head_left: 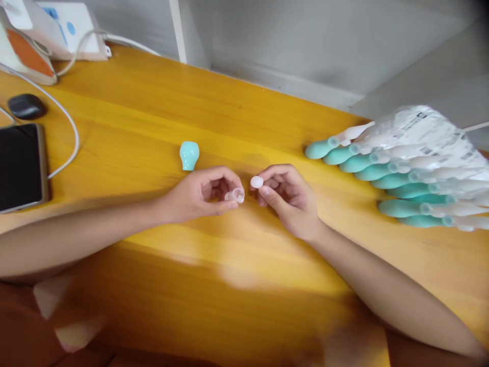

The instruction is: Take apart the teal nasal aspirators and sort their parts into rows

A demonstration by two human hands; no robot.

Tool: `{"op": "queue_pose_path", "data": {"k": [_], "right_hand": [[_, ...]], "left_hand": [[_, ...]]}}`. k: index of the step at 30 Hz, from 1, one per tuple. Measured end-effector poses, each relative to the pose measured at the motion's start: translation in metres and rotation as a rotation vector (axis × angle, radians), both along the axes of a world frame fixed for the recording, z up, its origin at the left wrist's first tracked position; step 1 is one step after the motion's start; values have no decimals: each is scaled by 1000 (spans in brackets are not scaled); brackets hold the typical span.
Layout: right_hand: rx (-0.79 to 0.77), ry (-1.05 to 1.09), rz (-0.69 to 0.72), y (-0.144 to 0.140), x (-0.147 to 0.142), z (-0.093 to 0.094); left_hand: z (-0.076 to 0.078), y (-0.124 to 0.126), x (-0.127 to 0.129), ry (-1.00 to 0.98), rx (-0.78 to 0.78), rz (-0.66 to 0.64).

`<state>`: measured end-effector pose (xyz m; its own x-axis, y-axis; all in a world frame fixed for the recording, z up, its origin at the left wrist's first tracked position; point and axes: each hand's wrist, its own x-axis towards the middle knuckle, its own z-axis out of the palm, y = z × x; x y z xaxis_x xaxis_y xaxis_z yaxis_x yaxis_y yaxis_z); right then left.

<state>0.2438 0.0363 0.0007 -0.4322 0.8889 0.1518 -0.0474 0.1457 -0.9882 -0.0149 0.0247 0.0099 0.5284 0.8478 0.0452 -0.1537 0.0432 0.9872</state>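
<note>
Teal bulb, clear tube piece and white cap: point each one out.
teal bulb (189, 154), head view, on the middle of its rounded body, standing on the table.
clear tube piece (237, 195), head view, on its open end, in the left hand's fingers.
white cap (256, 182), head view, on its top, in the right hand's fingers.

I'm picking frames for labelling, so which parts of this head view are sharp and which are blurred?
Head view: both hands, left hand and right hand, the clear piece, white cap and teal bulb read fairly sharp; the lower table edge smears; the corners darken and bend.
</note>
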Motion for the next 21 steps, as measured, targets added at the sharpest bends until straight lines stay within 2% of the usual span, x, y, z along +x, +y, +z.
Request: {"op": "queue_pose_path", "data": {"k": [5,8,11,14,21], "right_hand": [[55,20,31,0,0,0],[65,11,18,-1,1,0],[98,-15,0,-2,2,1],[176,-38,27,-3,3,1],[393,-155,8,-4,5,-2]], "left_hand": [[5,2,0,79,69,40],[5,1,-1,118,0,59],[3,0,0,62,-67,84],[4,0,1,27,-65,76],[12,1,-2,132,-24,53]]}}
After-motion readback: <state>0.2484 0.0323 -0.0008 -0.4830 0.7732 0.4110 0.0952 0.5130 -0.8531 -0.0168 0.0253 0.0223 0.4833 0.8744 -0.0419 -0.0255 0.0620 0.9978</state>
